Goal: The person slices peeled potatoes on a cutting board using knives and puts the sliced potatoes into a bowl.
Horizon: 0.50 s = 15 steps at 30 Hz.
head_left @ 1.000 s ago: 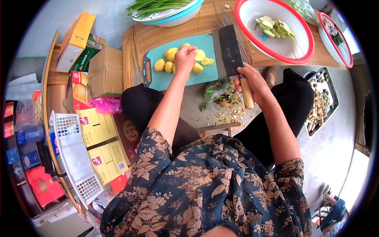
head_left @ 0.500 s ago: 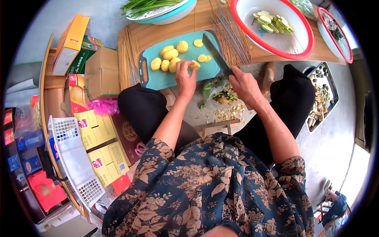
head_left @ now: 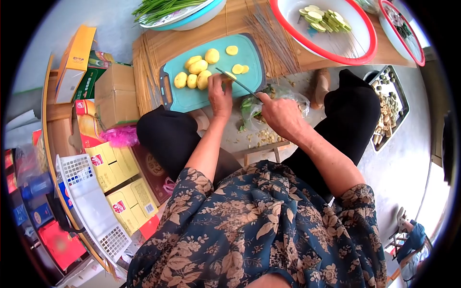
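My right hand (head_left: 284, 116) is wrapped around the handle of a kitchen knife (head_left: 238, 82). The blade, seen nearly edge-on, reaches up and left to my left hand (head_left: 221, 98). With bent fingers, that hand grips a peeled potato (head_left: 230, 75), mostly hidden behind fingers and blade. Both work over a teal cutting board (head_left: 188, 100) with a dark rim. Several whole peeled potatoes (head_left: 196, 66) lie left of the knife. Round potato slices (head_left: 232, 50) rest on the board's right part.
Thin skewers (head_left: 271, 36) lie on the wooden table beside the board. A red-rimmed basin (head_left: 331, 50) holds green-edged slices. A bowl (head_left: 199, 19) with long green stalks stands behind. Below are a plastic bag (head_left: 295, 101) and scraps; a tray of cut pieces (head_left: 386, 110) is at right.
The knife has swung left, from pointing up over the board's right side to the potato at my left fingers. My right hand has shifted left and down. The whole view has shifted slightly.
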Tool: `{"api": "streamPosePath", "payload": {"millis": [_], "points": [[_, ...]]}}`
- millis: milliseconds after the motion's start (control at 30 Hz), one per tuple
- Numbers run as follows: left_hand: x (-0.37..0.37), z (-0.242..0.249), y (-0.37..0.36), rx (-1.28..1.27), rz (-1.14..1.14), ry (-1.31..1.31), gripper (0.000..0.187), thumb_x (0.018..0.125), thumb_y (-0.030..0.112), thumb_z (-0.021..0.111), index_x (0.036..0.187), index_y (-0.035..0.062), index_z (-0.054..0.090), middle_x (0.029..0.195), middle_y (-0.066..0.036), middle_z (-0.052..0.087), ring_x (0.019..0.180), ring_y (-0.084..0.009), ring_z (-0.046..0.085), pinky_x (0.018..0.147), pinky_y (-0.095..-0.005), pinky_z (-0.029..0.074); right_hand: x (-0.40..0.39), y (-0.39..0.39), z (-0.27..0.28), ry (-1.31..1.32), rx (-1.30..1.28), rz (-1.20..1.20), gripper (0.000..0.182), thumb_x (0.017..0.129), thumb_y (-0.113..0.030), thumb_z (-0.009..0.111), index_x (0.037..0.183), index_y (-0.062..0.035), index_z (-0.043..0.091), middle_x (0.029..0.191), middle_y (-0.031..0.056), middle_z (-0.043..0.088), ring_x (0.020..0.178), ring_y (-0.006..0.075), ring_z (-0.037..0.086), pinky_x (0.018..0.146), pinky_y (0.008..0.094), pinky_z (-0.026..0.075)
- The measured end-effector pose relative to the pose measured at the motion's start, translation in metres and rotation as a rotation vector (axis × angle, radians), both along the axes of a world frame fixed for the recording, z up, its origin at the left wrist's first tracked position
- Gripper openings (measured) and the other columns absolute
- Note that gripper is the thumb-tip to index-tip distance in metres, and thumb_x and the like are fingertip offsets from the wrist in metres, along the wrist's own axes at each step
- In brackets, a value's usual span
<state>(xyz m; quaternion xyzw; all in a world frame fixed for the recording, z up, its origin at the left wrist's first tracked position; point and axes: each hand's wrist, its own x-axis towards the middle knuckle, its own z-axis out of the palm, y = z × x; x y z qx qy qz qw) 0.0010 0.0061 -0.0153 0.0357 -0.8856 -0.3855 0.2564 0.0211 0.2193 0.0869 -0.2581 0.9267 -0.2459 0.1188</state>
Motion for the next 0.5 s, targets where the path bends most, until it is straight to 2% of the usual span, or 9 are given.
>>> {"api": "streamPosePath", "payload": {"millis": [500], "points": [[-0.0041,-0.0049,-0.0027,0.000,0.008,0.008,0.023,0.082,-0.003,0.066,0.105,0.0004,0.061,0.105,-0.016,0.062,0.097,-0.0371,0.059,0.084,-0.0438,0.048,0.0039,0.0013,0.0037,-0.025,-0.006,-0.016,0.017,0.090,-0.008,0.050,0.105,-0.0012,0.055,0.065,0.0201,0.065,0.064,0.0419,0.066,0.059,0.0537,0.050]]}}
